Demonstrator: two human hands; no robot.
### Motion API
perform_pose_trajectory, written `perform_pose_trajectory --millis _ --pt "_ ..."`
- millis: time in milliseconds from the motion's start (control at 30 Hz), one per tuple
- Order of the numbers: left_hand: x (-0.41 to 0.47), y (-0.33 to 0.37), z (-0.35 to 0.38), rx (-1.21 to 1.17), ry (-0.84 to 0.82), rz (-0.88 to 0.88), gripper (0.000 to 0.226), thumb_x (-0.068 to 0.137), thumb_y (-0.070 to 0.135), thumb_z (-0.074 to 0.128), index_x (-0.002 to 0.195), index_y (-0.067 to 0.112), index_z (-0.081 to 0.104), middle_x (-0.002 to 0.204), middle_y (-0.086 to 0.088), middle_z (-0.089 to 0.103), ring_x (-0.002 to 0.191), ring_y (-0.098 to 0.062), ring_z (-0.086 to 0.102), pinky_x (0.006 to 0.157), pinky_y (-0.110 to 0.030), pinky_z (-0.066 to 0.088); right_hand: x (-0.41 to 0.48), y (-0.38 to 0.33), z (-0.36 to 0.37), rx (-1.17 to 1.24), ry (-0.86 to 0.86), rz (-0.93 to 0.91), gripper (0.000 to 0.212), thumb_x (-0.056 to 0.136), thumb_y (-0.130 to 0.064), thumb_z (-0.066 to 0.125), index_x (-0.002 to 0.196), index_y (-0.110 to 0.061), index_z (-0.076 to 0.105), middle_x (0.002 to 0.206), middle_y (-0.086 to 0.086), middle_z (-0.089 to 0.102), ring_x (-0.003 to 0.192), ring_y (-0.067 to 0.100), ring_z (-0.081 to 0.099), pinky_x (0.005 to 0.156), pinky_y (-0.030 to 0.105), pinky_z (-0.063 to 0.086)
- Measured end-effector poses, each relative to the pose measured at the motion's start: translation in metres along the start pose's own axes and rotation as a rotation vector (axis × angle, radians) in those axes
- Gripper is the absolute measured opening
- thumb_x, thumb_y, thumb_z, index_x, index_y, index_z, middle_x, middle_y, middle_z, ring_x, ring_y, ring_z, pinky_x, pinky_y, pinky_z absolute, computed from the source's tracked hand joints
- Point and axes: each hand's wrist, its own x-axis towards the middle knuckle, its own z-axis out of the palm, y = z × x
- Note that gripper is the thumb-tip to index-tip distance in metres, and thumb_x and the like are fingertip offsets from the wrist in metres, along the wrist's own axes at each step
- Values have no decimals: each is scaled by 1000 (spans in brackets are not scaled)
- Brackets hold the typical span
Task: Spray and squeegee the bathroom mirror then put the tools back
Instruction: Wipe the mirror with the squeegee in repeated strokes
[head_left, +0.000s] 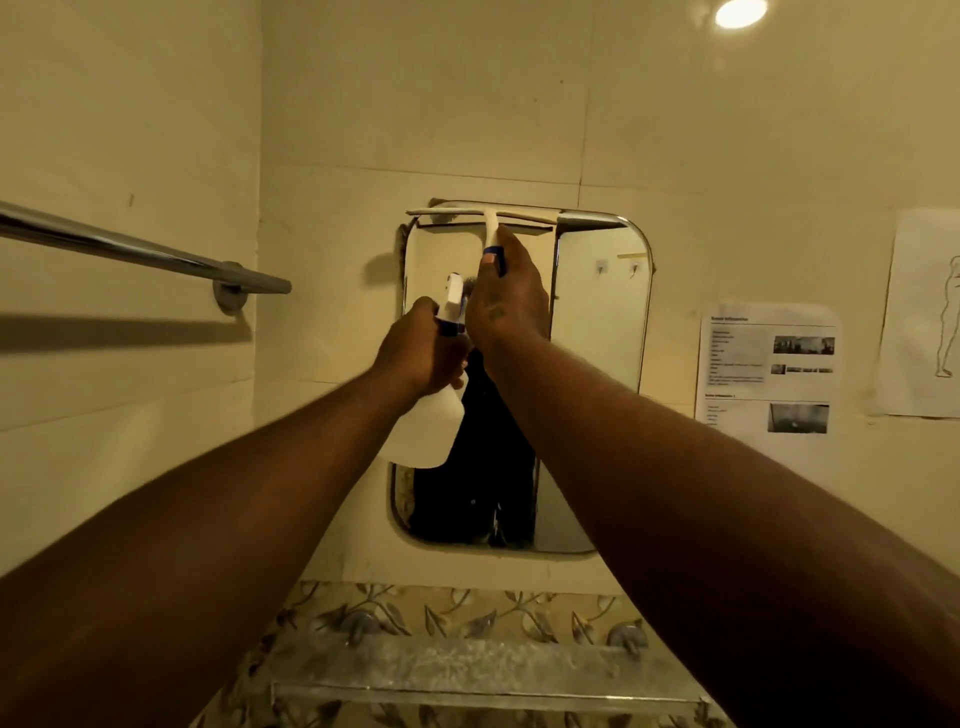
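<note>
A rounded rectangular mirror (597, 322) hangs on the cream tiled wall ahead. My right hand (511, 304) grips the handle of a white squeegee (488, 221), whose blade lies flat across the mirror's top edge, reaching a little past its left corner. My left hand (415, 353) holds a white spray bottle (428, 431) by its neck, in front of the mirror's left half, nozzle up and pointing at the glass. Both arms cover much of the mirror's lower left.
A chrome towel bar (130, 249) sticks out from the left wall. A glass shelf (467, 670) on metal brackets sits below the mirror, over leaf-patterned tile. Printed sheets (769, 369) are taped to the wall at right. A ceiling light (740, 13) glows above.
</note>
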Motion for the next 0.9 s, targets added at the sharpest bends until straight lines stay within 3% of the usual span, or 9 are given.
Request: perform_pose_trajectory --millis 100,200,300,400,467,567,700,800,900 --pt "8 8 8 27 -30 32 19 99 27 57 109 14 48 79 -3 63 58 -18 62 50 -29 48 6 3 -3 -20 28 -20 48 106 -23 44 154 -30 37 142 3 55 114 16 55 89 27 42" --pt "15 13 18 -18 -50 32 17 101 30 54 112 17 49 79 0 64 59 -17 62 46 -24 44 12 4 -10 -21 71 -38 48 106 -22 45 153 -29 39 141 4 55 108 13 55 94 32 51" --pt "17 19 28 12 -47 83 32 96 34 57 122 16 52 95 -7 70 73 -25 69 63 -36 57 16 4 -24 -43 103 -45 46 107 -22 44 152 -29 39 140 3 56 102 12 54 85 30 52" --pt "18 27 43 54 -51 109 44 89 43 58 124 17 53 101 -11 70 86 -32 70 82 -51 59 18 6 -39 -46 141 -44 45 107 -23 43 151 -30 40 139 4 56 106 15 56 96 39 54" --pt "16 35 53 64 -74 97 42 91 41 58 124 15 54 105 -11 70 91 -32 69 87 -52 57 17 9 -48 -41 149 -26 45 106 -25 44 150 -32 41 140 3 56 114 20 59 100 46 54" --pt "11 49 68 104 -110 116 36 97 36 53 124 12 56 109 -14 69 96 -33 67 91 -52 55 19 12 -65 -23 146 7 45 106 -27 45 150 -36 41 141 2 56 114 24 63 97 46 56" --pt "6 64 97 129 -112 136 30 99 36 50 119 14 59 103 -12 70 92 -32 68 90 -51 56 28 20 -97 -65 151 -4 45 107 -26 43 151 -34 40 142 1 55 105 13 55 93 33 52" --pt "9 70 121 110 -59 118 38 93 44 53 119 16 58 99 -10 71 88 -30 70 87 -52 57 36 26 -119 -82 165 -22 45 107 -25 43 151 -34 41 143 1 55 106 14 56 98 39 54" --pt "5 82 137 114 -74 125 33 96 38 55 119 16 57 94 -6 69 84 -26 69 84 -46 58 40 31 -135 -83 164 -27 43 106 -26 44 148 -36 44 140 0 56 109 19 61 98 45 55"
